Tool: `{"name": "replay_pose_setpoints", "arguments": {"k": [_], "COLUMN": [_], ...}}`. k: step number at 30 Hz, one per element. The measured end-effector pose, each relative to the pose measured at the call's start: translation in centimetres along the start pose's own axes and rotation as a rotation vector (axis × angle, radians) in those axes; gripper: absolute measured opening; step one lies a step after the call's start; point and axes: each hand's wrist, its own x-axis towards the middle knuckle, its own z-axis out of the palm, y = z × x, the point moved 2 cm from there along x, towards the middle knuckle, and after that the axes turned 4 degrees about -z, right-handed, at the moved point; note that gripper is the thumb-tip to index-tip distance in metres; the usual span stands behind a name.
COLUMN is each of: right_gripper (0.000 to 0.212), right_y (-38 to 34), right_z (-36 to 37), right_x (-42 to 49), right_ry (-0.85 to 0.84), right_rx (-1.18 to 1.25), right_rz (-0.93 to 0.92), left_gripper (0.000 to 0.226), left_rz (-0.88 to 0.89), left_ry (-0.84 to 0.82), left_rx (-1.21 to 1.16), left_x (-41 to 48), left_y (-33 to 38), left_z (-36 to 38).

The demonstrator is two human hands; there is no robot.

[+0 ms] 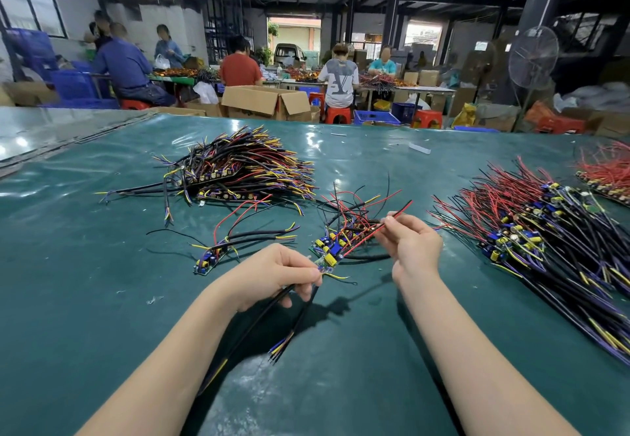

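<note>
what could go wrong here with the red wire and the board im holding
The right hand pinches the red wire while the left hand grips the circuit board: a hard pull may strain its joint on the board. The wire also runs close over the loose boards behind, so it may snag in their wires.

Both bare forearms come in from the lower edge and angle inward above the table, the left forearm (pixel 163 360) from the lower left and the right forearm (pixel 477 350) from the lower right, so the hands meet near mid-frame without touching. The left hand (pixel 269 275) lies back-up, its fingers (pixel 300 265) curled, thumb and forefinger pinching the near end of a small circuit board (pixel 327 261). The right hand (pixel 414 248) sits slightly farther out, pinching a red wire (pixel 402 209) at its fingertips.
</note>
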Motion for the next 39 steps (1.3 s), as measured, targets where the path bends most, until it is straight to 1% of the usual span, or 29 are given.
{"name": "replay_pose_setpoints", "arguments": {"k": [2, 4, 7, 10, 11, 13, 15, 16, 19, 22, 24, 25, 27, 30, 34, 36, 39], "right_gripper": [0.025, 0.024, 0.027, 0.029, 0.032, 0.046, 0.055, 0.054, 0.036, 0.024, 0.013, 0.013, 0.016, 0.016, 0.017, 0.018, 0.020], "right_y": [-0.2, -0.4, -0.9, -1.0, -1.0, -1.0, -0.9, -0.9, -0.2, 0.9, 1.5, 1.7, 2.0, 2.0, 1.7, 1.6, 1.6], "right_z": [-0.4, -0.6, -1.0, -1.4, -1.4, -1.3, -1.2, -1.0, -0.3, 0.9, 1.7, 2.0, 2.2, 2.2, 1.7, 1.7, 1.7], "right_x": [0.3, 0.5, 0.9, 1.1, 1.0, 1.0, 0.9, 0.8, 0.0, -1.1, -2.0, -2.3, -2.8, -2.9, -2.4, -2.4, -2.5], "right_ry": [0.029, 0.056, 0.106, 0.120, 0.107, 0.076, 0.056, 0.049, -0.002, -0.148, -0.272, -0.315, -0.349, -0.337, -0.228, -0.194, -0.158], "right_rx": [0.037, 0.067, 0.039, 0.129, 0.204, 0.350, 0.386, 0.375, 0.231, -0.011, -0.117, -0.132, -0.133, -0.141, -0.159, -0.134, -0.025], "right_rz": [0.013, 0.031, 0.062, 0.184, 0.244, 0.322, 0.345, 0.352, 0.355, 0.360, 0.371, 0.389, 0.429, 0.451, 0.408, 0.399, 0.452], "left_gripper": [0.028, 0.031, 0.028, 0.034, 0.035, 0.037, 0.038, 0.037, 0.027, 0.024, 0.023, 0.023, 0.023, 0.023, 0.026, 0.028, 0.025], "left_rz": [0.000, 0.000, 0.004, -0.002, 0.004, 0.019, 0.029, 0.033, 0.046, 0.085, 0.116, 0.129, 0.149, 0.165, 0.166, 0.153, 0.123], "left_ry": [0.022, 0.078, 0.154, 0.133, 0.121, 0.118, 0.152, 0.180, 0.252, 0.304, 0.351, 0.373, 0.399, 0.424, 0.386, 0.359, 0.332], "left_rx": [0.038, 0.084, 0.138, 0.032, -0.014, -0.065, -0.083, -0.087, -0.055, 0.016, 0.055, 0.067, 0.085, 0.141, 0.199, 0.180, 0.087], "left_x": [0.1, 0.1, 0.1, 0.1, 0.1, 0.0, 0.0, 0.1, 0.3, 0.5, 0.6, 0.6, 0.6, 0.5, 0.4, 0.3, 0.2], "left_y": [0.0, -0.1, -0.2, -0.1, 0.0, 0.2, 0.2, 0.1, -0.1, -0.1, 0.0, 0.0, 0.0, 0.0, 0.2, 0.3, 0.4], "left_z": [0.1, -0.1, -0.5, -0.5, -0.4, -0.4, -0.4, -0.5, -0.6, -0.3, -0.4, -0.5, -0.6, -0.7, -0.5, -0.3, -0.3]}}
